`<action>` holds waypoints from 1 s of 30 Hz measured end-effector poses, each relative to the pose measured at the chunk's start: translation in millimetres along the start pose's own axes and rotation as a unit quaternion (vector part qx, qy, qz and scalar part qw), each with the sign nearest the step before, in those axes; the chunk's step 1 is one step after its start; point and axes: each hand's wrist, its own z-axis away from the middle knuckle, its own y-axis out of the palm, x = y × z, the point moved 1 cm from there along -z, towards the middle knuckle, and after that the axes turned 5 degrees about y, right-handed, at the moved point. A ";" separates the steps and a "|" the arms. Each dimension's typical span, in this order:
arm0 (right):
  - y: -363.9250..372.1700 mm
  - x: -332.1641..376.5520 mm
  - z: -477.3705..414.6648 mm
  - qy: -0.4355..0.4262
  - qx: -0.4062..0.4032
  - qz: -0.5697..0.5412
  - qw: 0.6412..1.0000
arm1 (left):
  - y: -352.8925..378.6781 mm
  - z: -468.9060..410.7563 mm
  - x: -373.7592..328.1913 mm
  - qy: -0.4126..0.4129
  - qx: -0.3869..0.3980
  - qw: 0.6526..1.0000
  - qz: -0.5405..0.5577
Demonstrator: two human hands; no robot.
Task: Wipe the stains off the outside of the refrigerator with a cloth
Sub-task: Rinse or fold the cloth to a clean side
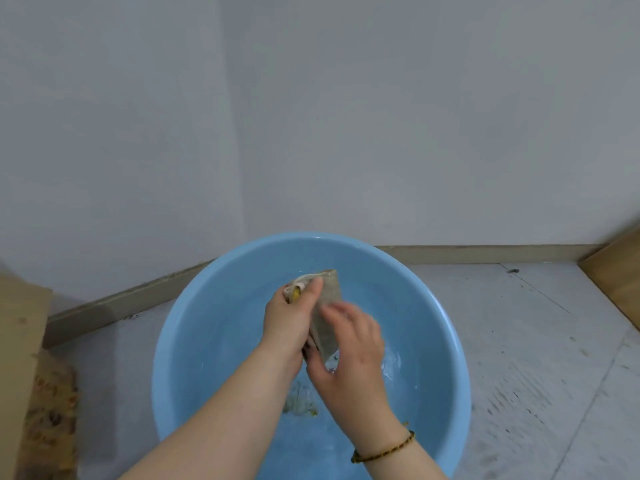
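Looking down from the head camera, both bare forearms reach forward over a round light-blue basin (166, 341) that sits on a pale tiled floor (519, 341).

The left hand (291, 320) is clenched around the upper part of a grey-beige cloth (327, 306). Its thumb lies up along the fabric and its fingers wrap around the far side. A bunched white and yellow bit of the cloth pokes out above this fist.

The right hand (349, 355) grasps the lower part of the same cloth. Its thumb is tucked under the bottom corner and its fingers are laid over the front. These fingers are blurred, so how tightly they press cannot be told.

The cloth hangs as a folded strip between the two hands, held up above the middle of the basin. Both hands touch it and are close together.

A thin beaded bracelet (384, 448) circles the right wrist.

Shallow water lies in the bottom of the basin, with a speckled yellowish patch (299, 405) below the hands.

Behind the basin is a plain grey-white wall (346, 116) with a tan baseboard (485, 254) along its foot. A cardboard box (17, 341) stands at the left edge, and a wooden panel (620, 282) shows at the right edge.
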 end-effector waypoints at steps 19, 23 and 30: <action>-7.7 -14.9 -15.8 -0.102 -0.013 0.205 0.973 | 7.5 8.1 1.5 -0.086 -0.031 0.996 0.017; -10.9 -2.1 -10.3 0.191 0.063 -0.027 0.979 | 12.6 8.2 -2.6 -0.015 -0.004 0.996 0.082; -7.8 -5.6 -20.9 0.211 0.284 -0.198 0.914 | 8.4 3.8 -12.3 0.037 0.094 0.993 0.055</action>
